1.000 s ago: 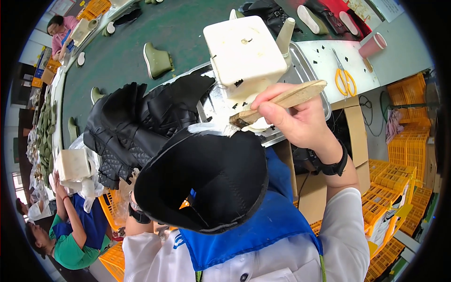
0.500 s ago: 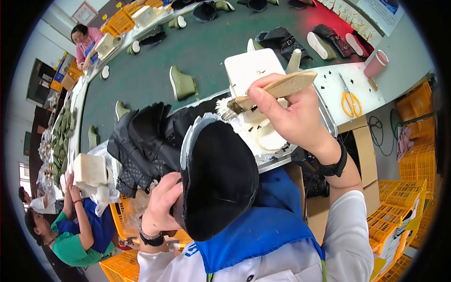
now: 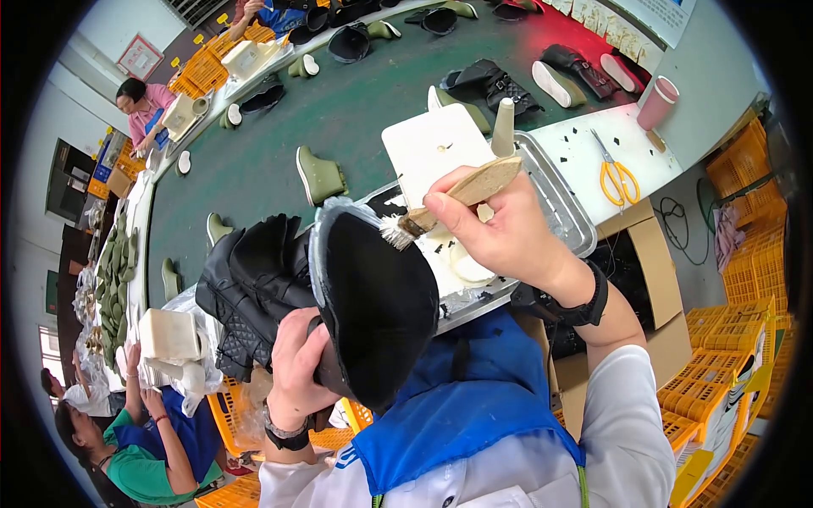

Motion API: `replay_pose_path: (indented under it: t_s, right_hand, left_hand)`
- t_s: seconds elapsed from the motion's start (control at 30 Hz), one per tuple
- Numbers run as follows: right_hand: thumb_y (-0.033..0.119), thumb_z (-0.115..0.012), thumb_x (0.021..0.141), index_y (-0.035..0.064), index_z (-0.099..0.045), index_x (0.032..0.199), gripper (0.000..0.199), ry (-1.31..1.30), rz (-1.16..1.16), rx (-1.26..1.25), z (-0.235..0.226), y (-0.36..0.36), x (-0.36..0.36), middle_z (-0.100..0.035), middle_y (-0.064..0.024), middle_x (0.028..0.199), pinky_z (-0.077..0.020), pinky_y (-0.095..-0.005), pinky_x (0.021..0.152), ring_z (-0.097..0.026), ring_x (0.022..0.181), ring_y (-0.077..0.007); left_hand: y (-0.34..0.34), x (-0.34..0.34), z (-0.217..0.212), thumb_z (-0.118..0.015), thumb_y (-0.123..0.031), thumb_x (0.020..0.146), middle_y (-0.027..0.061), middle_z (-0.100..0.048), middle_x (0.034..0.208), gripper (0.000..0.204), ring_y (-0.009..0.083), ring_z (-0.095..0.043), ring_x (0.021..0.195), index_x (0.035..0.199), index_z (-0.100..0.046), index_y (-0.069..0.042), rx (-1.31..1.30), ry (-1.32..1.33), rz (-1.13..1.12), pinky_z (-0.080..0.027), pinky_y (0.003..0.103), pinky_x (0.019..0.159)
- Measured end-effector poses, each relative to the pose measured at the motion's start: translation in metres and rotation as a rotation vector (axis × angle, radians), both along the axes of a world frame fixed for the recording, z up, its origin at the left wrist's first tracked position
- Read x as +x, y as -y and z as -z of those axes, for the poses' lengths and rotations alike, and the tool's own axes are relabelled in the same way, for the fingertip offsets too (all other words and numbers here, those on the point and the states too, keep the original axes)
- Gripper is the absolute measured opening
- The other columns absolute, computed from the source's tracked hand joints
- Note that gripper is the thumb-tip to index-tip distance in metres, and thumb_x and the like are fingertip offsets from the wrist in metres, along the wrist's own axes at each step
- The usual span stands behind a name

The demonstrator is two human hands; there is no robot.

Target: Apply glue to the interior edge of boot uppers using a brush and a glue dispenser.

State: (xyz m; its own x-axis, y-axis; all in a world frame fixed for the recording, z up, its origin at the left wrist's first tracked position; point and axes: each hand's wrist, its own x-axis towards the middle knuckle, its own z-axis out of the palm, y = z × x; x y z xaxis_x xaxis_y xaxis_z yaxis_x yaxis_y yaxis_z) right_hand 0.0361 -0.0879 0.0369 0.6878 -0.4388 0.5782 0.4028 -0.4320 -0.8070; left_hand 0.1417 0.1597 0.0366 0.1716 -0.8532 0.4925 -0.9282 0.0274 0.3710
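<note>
My left hand [image 3: 301, 368] grips a black boot upper [image 3: 377, 313] from its left side, with the wide opening facing up. A pale, wet-looking coating runs along the left and far rim. In my right hand [image 3: 504, 233] is a flat wooden brush [image 3: 470, 184], fingers closed round its handle. Its white bristles are by the far right rim of the opening; whether they touch it I cannot tell. Beyond my right hand is a metal tray [image 3: 584, 237] smeared with white and littered with black scraps. A white container [image 3: 436, 144] stands at its far side.
Black quilted boot uppers [image 3: 246, 296] are piled left of my work. A green boot foot [image 3: 320, 175] rests on the dark green table [image 3: 262, 152]. Orange-handled scissors [image 3: 616, 173] and a pink cup [image 3: 659, 103] lie to the right. Co-workers sit along the left; orange crates [image 3: 711, 364] stack at right.
The view has shifted slightly. The boot upper has moved farther from me, and the brush has come down closer to its rim. Both hands keep their hold.
</note>
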Motion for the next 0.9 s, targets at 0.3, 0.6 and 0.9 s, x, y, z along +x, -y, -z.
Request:
replay_pose_path:
  t_s: [0.3,0.6,0.9]
  right_hand:
    - [0.014,-0.06,0.077,-0.0005,-0.062,0.074,0.015,-0.074,0.054,-0.149,0.019,0.005,0.008,-0.056,-0.0098,0.053,-0.0403,-0.0301,0.045,-0.054,0.045,-0.019]
    - [0.014,-0.058,0.083,-0.0015,-0.06,0.082,0.016,-0.231,-0.084,0.355,0.016,-0.001,-0.009,-0.057,-0.001,0.066,-0.0406,-0.0189,0.052,-0.05,0.057,-0.0042]
    - [0.011,-0.058,0.082,-0.002,-0.06,0.08,0.013,-0.132,0.195,-0.021,0.032,0.009,0.002,-0.057,-0.0024,0.064,-0.0408,-0.0212,0.053,-0.052,0.058,-0.0075]
  left_hand:
    - [0.017,0.002,0.009,-0.075,-0.013,0.051,0.0186,-0.054,0.097,0.061,0.0349,-0.054,0.085,0.105,-0.051,-0.003,-0.067,0.158,-0.195,-0.042,0.042,0.075]
    - [0.032,0.014,0.013,-0.082,-0.021,0.046,0.0177,-0.053,0.102,0.077,0.0361,-0.052,0.091,0.112,-0.047,0.0,-0.024,0.387,-0.259,-0.042,0.043,0.079]
    - [0.037,0.007,0.013,-0.073,-0.009,0.045,0.0161,-0.053,0.101,0.067,0.0338,-0.052,0.09,0.109,-0.054,-0.008,-0.103,0.208,-0.242,-0.04,0.041,0.079]
